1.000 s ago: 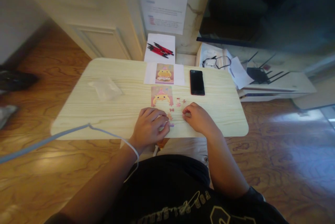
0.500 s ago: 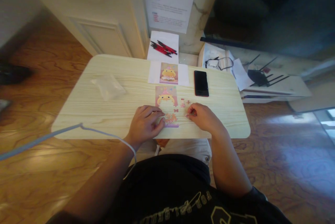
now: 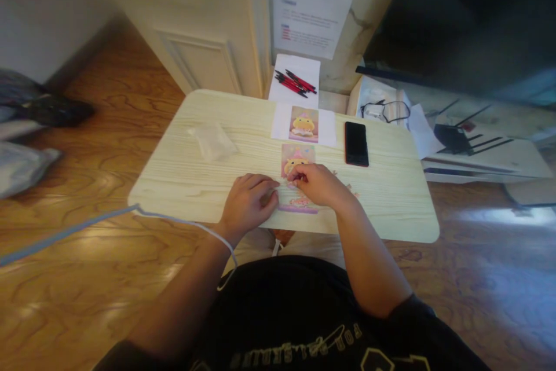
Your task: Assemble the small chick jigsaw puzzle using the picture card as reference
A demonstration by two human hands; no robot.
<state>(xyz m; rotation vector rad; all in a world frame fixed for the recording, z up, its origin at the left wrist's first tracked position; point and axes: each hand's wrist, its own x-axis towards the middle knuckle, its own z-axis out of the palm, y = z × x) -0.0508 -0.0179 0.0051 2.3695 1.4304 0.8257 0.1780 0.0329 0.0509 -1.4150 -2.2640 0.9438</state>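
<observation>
Floor bags: plastic bags (image 3: 24, 168) on the wood floor, well off the tabletop's (image 3: 174, 186) left edge.
Cord: grey-white cord (image 3: 87, 229) comes in from the left, passes the near-left corner, ends at the left wrist.
Clear bag: flat translucent bag (image 3: 212, 140), left half of the tabletop, nearer the far edge than the near one.
Left hand: left hand (image 3: 252, 200) near the near edge, fingers bent, thumb and index parted. No grip visible. Fingertips right at the puzzle's left side.
Pens: red-and-black pens (image 3: 296, 83) piled on a white sheet (image 3: 282, 64), just beyond the far edge.
Puzzle: between the hands, right of the tabletop's middle. Upper section (image 3: 297, 154) shows a yellow figure with pink hat; lower strip (image 3: 299, 209) lies close to the near edge. Middle partly covered by a hand.
Picture card: matching yellow figure (image 3: 304, 124) on white paper (image 3: 327, 128), at the far edge.
Right hand: right hand (image 3: 292, 177) over the puzzle's middle, thumb and index nearly together. Can't tell if a piece is between them.
Loose pieces: a few small pieces (image 3: 349, 187) beside the right wrist, partly hidden.
Phone: black phone (image 3: 356, 144), screen dark, toward the far-right corner.
</observation>
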